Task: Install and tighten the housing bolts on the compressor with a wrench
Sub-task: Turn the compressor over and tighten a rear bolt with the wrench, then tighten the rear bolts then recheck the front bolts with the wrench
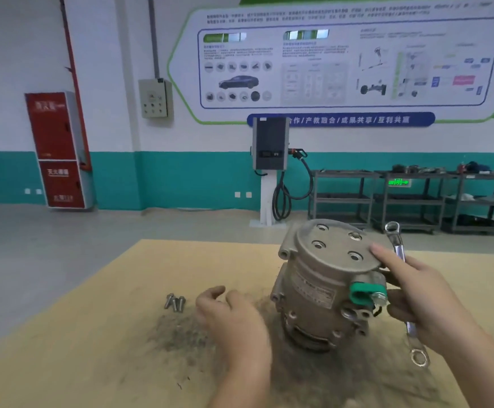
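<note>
Stands upright on the tan counter (63,334), at about three o'clock from the counter's middle: the compressor (325,278), a grey metal body with its round end cover on top. Shows four bolt holes in that cover, none with a bolt in it. Carries a green cap (366,291) on a port at its four o'clock side, with a label band around the body.

Lying loose on the counter at nine o'clock from the compressor, well apart from it: a small cluster of housing bolts (175,302), heads up, touching one another.

Right hand (419,293) at three o'clock of the compressor, fingers wrapped around the shank of a double ring-end wrench (401,254). One ring end up at twelve o'clock above the hand, the other down at six o'clock below it. Index finger stretched out, tip touching the rim of the end cover.

Left hand (234,316) between the bolts and the compressor, just above the counter, fingers loosely curled and grasping nothing; somewhat blurred.

Dark gritty smudges on the counter around and under the left hand.

Beyond the counter at twelve o'clock: a wall-side charging unit (270,148) with a looped cable. Metal shelving (410,198) at two o'clock, a red cabinet (60,151) at ten o'clock.
</note>
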Motion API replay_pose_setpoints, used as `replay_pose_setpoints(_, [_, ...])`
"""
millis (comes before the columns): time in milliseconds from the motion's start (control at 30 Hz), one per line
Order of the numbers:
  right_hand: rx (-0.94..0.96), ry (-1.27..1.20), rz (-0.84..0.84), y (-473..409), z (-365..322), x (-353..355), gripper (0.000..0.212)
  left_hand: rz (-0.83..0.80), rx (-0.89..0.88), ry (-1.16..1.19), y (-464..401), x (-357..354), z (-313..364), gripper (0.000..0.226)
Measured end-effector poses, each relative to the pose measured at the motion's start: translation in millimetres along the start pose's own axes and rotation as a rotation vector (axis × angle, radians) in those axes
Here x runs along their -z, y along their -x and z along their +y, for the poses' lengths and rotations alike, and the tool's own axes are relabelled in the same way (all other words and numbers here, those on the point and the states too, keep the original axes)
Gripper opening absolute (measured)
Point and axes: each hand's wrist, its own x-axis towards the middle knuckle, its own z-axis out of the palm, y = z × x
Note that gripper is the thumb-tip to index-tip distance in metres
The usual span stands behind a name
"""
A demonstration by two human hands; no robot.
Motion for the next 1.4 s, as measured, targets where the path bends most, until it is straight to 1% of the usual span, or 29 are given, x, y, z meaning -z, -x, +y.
replay_pose_setpoints(33, [-0.009,-0.018,-0.011,-1,-1,0,0.033,-0.021,0.07,-0.035,-22,3,0,0.013])
replay_pose_setpoints(67, [-0.014,-0.024,-0.018,-4,-2,1,0.031,-0.059,0.087,-0.128,-44,5,-1,0.016])
replay_pose_setpoints(100, [-0.013,-0.023,-0.026,-5,-2,1,0.029,-0.114,0.038,-0.293,-64,7,-2,0.02])
replay_pose_setpoints(200, [0.015,-0.008,-0.045,-4,0,0,0.028,-0.344,-0.271,-1.049,-120,17,-14,0.031])
replay_pose_setpoints(233, [0.03,-0.007,-0.03,-5,1,0,0.028,-0.377,-0.32,-1.243,-136,20,-19,0.031])
replay_pose_setpoints(300, [0.063,-0.003,0.01,-9,6,2,0.029,-0.394,-0.313,-1.47,-156,27,-27,0.028])
replay_pose_setpoints(367, [0.076,-0.012,0.033,-12,11,4,0.031,-0.39,-0.283,-1.543,-164,33,-35,0.025])
replay_pose_setpoints(467, [0.084,-0.035,0.051,-12,13,5,0.032,-0.362,-0.261,-1.527,-171,39,-44,0.021])
replay_pose_setpoints(567, [0.09,-0.03,0.037,-12,13,6,0.031,-0.325,-0.248,-1.427,-172,42,-42,0.013])
replay_pose_setpoints(667, [0.085,-0.027,0.015,-12,11,6,0.031,-0.331,-0.347,-1.355,-165,41,-28,0.01])
replay_pose_setpoints(700, [0.09,-0.032,0.012,-12,11,7,0.033,-0.356,-0.386,-1.264,-160,38,-19,0.011])
replay_pose_setpoints(733, [0.099,-0.033,0.009,-12,11,6,0.036,-0.388,-0.407,-1.102,-151,33,-8,0.014])
replay_pose_setpoints(800, [0.118,-0.027,0.007,-11,11,5,0.047,-0.452,-0.4,-0.634,-122,19,23,0.017])
replay_pose_setpoints(833, [0.123,-0.028,0.01,-11,12,5,0.049,-0.494,-0.4,-0.384,-100,10,42,0.016])
replay_pose_setpoints(867, [0.124,-0.032,0.013,-11,13,4,0.046,-0.561,-0.408,-0.164,-76,3,61,0.013])
replay_pose_setpoints(900, [0.126,-0.039,0.015,-12,14,3,0.041,-0.65,-0.438,-0.014,-52,-4,76,0.008])
replay_pose_setpoints(933, [0.139,-0.044,0.019,-13,15,2,0.036,-0.743,-0.487,0.056,-29,-11,87,0.006])
replay_pose_setpoints(1000, [0.193,-0.035,0.031,-14,18,1,0.027,-0.883,-0.589,0.045,8,-22,93,0.012])
replay_pose_setpoints(1033, [0.22,-0.017,0.035,-14,18,1,0.022,-0.91,-0.642,-0.01,19,-27,90,0.015])
replay_pose_setpoints(1067, [0.239,0.003,0.037,-14,19,0,0.017,-0.905,-0.699,-0.076,26,-32,85,0.018])
replay_pose_setpoints(1133, [0.255,0.022,0.037,-13,20,0,0.012,-0.856,-0.793,-0.178,30,-40,78,0.016])
replay_pose_setpoints(1233, [0.251,0.015,0.056,-15,20,1,0.007,-0.768,-0.981,-0.246,27,-45,74,0.013])
replay_pose_setpoints(1300, [0.245,-0.006,0.06,-16,19,1,0.007,-0.761,-1.011,-0.252,25,-45,74,0.011])
replay_pose_setpoints(1400, [0.237,-0.015,0.047,-16,20,2,0.007,-0.809,-1.056,-0.294,23,-45,72,0.012])
